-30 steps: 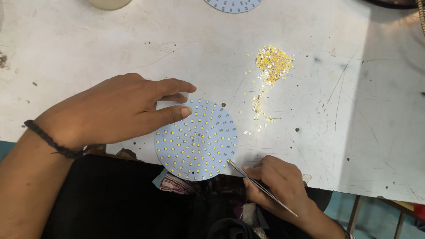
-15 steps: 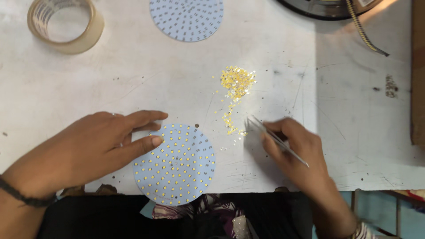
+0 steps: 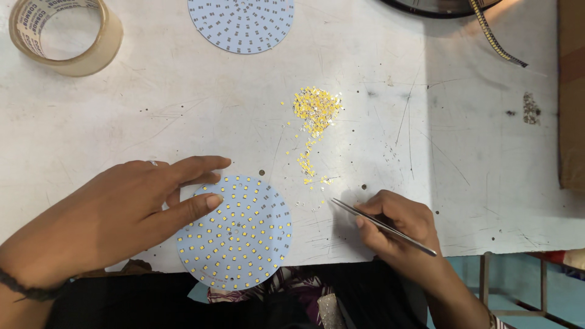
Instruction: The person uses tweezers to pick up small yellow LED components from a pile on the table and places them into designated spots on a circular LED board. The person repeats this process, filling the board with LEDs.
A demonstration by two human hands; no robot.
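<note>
My left hand (image 3: 125, 210) lies flat with fingers spread, its fingertips resting on the left edge of a round pale blue board (image 3: 237, 234) dotted with small yellow chips. The board overhangs the table's near edge. My right hand (image 3: 396, 228) grips metal tweezers (image 3: 381, 224), whose tips point up-left toward the low end of a scattered pile of tiny yellow chips (image 3: 315, 113) on the white table (image 3: 426, 152).
A second round blue board (image 3: 242, 21) lies at the top centre. A roll of clear tape (image 3: 64, 36) sits at the top left. A dark ring and a strip (image 3: 487, 27) are at the top right, a brown box edge (image 3: 573, 97) at the far right.
The view has shifted, so the things sit lower and further right in the picture. My right hand with the tweezers has gone from the board's edge out toward the chip trail, then drawn back a little.
</note>
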